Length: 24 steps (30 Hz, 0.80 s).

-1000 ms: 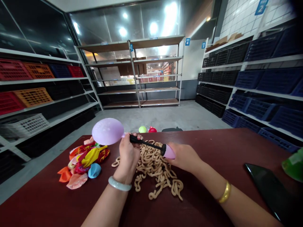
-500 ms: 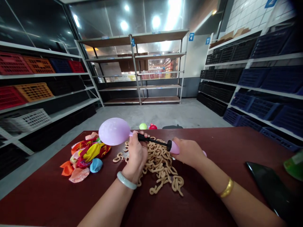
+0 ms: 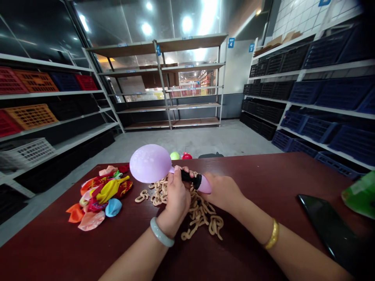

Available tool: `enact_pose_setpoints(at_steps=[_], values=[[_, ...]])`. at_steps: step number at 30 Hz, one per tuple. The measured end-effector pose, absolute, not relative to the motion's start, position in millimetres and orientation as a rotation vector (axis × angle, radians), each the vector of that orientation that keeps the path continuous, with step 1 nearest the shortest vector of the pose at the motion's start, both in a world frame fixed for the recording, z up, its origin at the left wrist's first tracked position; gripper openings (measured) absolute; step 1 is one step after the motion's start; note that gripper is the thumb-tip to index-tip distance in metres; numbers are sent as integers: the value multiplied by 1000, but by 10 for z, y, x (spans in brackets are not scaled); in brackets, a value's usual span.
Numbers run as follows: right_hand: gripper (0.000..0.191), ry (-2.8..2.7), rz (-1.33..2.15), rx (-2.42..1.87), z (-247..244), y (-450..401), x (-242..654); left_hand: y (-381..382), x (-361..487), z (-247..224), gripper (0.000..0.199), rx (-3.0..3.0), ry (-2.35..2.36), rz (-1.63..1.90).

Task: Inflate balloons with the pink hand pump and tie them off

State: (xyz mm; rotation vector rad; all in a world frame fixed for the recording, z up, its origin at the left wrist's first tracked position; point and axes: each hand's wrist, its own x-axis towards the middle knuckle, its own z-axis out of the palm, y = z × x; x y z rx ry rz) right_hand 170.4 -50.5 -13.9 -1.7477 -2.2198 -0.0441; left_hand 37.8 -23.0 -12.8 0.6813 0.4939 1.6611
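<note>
A partly inflated purple balloon (image 3: 150, 163) sits on the nozzle end of a black and pink hand pump (image 3: 191, 178). My left hand (image 3: 178, 194) is closed round the balloon's neck and the pump's black front end. My right hand (image 3: 222, 191) grips the pink rear body, pushed close up to the left hand. Beneath both hands lies a pile of tan, twisted, rope-like pieces (image 3: 202, 216), partly covered by them. To the left is a heap of limp balloons (image 3: 107, 191) in yellow, red, orange, pink and blue.
The dark red table (image 3: 140, 242) bears a black tablet-like slab (image 3: 325, 226) and a green package (image 3: 360, 195) at the right. Beyond its far edge are a light-green ball-like thing (image 3: 175, 155) and a red one (image 3: 186, 156). Shelves with crates (image 3: 31, 116) line the sides.
My right hand has pushed the pump's pink body in toward my left hand, hiding the rod that showed between them. The purple balloon looks slightly bigger. The view has shifted a little.
</note>
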Motion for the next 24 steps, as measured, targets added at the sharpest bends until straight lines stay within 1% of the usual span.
enact_pose_setpoints(at_steps=[4, 8, 13, 15, 18, 22, 24], values=[[35, -2228, -26, -1731, -149, -453, 1728, -71, 179, -65, 18, 714, 490, 1727], [39, -2271, -44, -1766, -179, -377, 1829, 179, -194, 25, 17, 674, 508, 1799], [46, -2291, -111, -1737, -222, -306, 1938, 359, -491, 78, 11, 616, 500, 1875], [48, -2285, -153, -1742, -233, -287, 1984, 358, -456, 64, 9, 641, 480, 1883], [45, -2272, -206, -1812, -234, -280, 2057, 320, -303, 18, 10, 660, 473, 1872], [44, -2284, -227, -1825, -213, -317, 2088, 247, -72, -72, 13, 636, 517, 1815], [46, -2292, -233, -1803, -202, -347, 2054, 183, 50, -118, 15, 673, 521, 1756]])
